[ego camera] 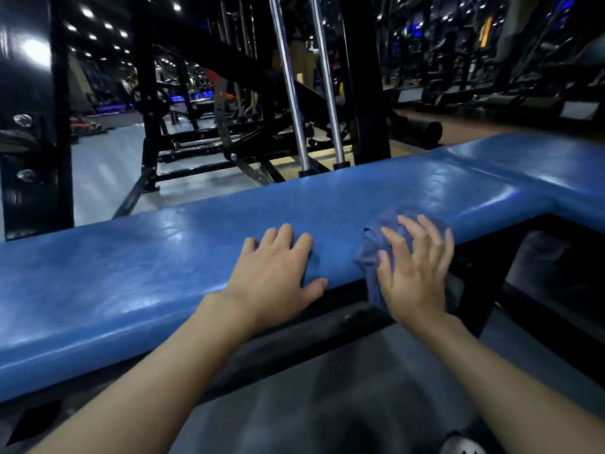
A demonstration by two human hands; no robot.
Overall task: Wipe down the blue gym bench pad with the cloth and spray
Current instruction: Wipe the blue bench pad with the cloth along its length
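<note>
The long blue bench pad (147, 267) runs across the view from lower left to upper right, glossy and creased. My left hand (278, 273) lies flat on its near edge, fingers straight, holding nothing. Right of it, my right hand (412, 270) presses a bunched blue cloth (373, 253) against the pad's front edge with fingers spread. Part of the cloth hangs below the edge behind my palm. No spray bottle is in view.
A black frame (484, 283) carries the pad underneath. Behind the bench stands a black rack (363, 93) with two chrome guide rods (291, 93). A black post (62, 126) rises at far left. Grey floor (108, 172) lies beyond; more gym machines fill the dark background.
</note>
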